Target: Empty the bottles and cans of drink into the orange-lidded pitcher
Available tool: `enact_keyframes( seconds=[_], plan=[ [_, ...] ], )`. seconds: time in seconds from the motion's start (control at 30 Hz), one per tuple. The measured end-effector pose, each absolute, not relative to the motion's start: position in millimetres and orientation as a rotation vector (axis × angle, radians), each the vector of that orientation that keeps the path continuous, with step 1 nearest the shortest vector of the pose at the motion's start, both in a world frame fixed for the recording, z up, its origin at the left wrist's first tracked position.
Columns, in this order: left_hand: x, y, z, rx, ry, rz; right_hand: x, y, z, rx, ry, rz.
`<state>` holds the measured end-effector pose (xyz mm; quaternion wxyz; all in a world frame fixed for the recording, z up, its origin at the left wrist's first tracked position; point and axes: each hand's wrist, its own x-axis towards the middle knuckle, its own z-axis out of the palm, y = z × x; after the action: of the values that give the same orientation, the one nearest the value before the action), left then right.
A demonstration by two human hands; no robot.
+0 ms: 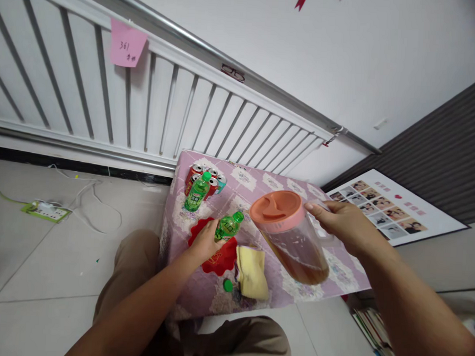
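Note:
My left hand (205, 241) is wrapped round a green plastic bottle (227, 226), which leans to the right above a red scalloped mat (222, 259). No cap shows on its neck. Gripped by its handle in my right hand (331, 217) is a clear pitcher (297, 247) with an orange lid (278, 209). The pitcher is tilted, and brown liquid lies in its lower part. A loose green cap (227, 285) rests near the front of the table, beside a folded yellow cloth (252, 272).
Another green bottle (197, 193), capped and upright, stands by several drink cans (196, 170) at the table's back left. A purple patterned tablecloth (256, 200) covers the table. Behind it runs a white radiator (161, 105). A power strip (47, 211) with cables lies on the floor.

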<state>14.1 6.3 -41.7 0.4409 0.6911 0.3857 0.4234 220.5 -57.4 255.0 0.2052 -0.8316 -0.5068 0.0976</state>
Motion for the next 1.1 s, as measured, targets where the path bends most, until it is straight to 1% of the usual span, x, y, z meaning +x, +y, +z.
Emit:
enact_keyframes(
  seconds=[1.1],
  plan=[
    [13, 6, -38, 1.722, 0.986, 1.019, 212, -58, 263, -2.351, -1.412, 0.236]
  ],
)
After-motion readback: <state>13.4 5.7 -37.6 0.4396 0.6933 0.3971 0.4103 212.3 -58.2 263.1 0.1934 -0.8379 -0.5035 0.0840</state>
